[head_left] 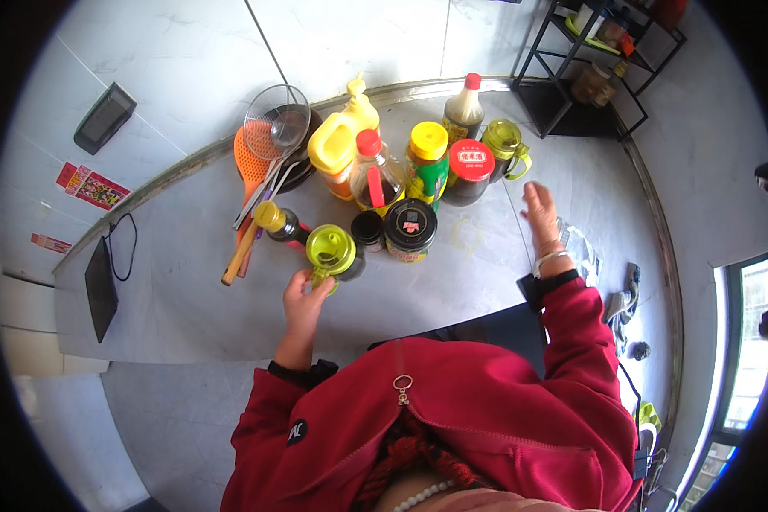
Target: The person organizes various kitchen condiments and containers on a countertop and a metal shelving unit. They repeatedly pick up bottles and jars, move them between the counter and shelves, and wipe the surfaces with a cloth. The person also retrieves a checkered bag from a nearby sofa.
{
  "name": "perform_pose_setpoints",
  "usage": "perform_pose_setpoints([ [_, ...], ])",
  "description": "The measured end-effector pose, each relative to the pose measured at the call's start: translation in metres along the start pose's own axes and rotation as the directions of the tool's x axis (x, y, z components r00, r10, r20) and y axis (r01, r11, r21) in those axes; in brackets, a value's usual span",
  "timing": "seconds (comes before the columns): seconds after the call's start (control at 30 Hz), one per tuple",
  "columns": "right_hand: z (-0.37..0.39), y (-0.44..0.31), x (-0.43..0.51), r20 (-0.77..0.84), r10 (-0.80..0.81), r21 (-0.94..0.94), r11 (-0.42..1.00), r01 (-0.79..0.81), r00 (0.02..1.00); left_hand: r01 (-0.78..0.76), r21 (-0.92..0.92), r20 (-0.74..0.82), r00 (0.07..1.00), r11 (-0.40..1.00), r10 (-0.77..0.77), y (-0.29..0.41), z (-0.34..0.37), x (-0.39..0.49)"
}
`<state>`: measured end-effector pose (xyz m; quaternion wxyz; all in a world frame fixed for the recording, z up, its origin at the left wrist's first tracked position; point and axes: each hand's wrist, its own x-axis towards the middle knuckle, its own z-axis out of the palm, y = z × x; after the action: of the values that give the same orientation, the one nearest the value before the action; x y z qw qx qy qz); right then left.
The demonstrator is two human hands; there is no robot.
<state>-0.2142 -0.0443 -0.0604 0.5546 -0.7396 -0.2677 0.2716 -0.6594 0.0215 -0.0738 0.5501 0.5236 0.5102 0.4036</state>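
My left hand [303,306] has hold of the handle of a glass cruet with a green lid [331,251], at the front of a cluster of condiments. My right hand [540,216] is raised over the right part of the counter, holding nothing, fingers extended. Closest to it is a second green-lidded cruet [503,144], apart from the fingers. Between the hands stand a black-lidded jar [411,225], a small dark-lidded jar [367,229], a red-lidded jar [470,169] and a yellow-capped green container [427,163]. A yellow-capped dark bottle [281,224] leans beside the held cruet.
Behind are a yellow jug with a pump [342,141], a red-capped handled bottle [374,173] and a red-capped sauce bottle [464,109]. An orange slotted spatula [251,160] and wire strainer [275,121] lie left. A black rack [569,83] fills the back right corner.
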Motion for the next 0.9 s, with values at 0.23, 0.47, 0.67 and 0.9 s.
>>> perform_pose_setpoints([
  [0.23, 0.009, -0.041, 0.098, 0.212, 0.021, 0.117, 0.992, -0.047, 0.977, 0.008, 0.011, -0.321, 0.947, 1.0, -0.004, 0.019, -0.01, -0.039],
  [0.47, 0.009, -0.046, 0.12, 0.548, 0.069, 0.08, 0.988, -0.135, 0.833, -0.342, 0.385, 0.188, 0.938, 0.857, 0.29, 0.111, 0.047, -0.062],
  [0.67, 0.008, -0.057, 0.116, 0.58, 0.052, 0.101, 0.986, -0.135, 0.813, -0.801, 0.485, 0.666, 0.598, 0.35, 0.446, 0.161, 0.193, 0.017],
  [0.9, 0.004, -0.059, 0.117, 0.598, 0.096, 0.049, 0.986, -0.156, 0.796, -0.577, 0.817, 0.575, 0.813, -0.014, 0.094, 0.146, 0.308, 0.086],
])
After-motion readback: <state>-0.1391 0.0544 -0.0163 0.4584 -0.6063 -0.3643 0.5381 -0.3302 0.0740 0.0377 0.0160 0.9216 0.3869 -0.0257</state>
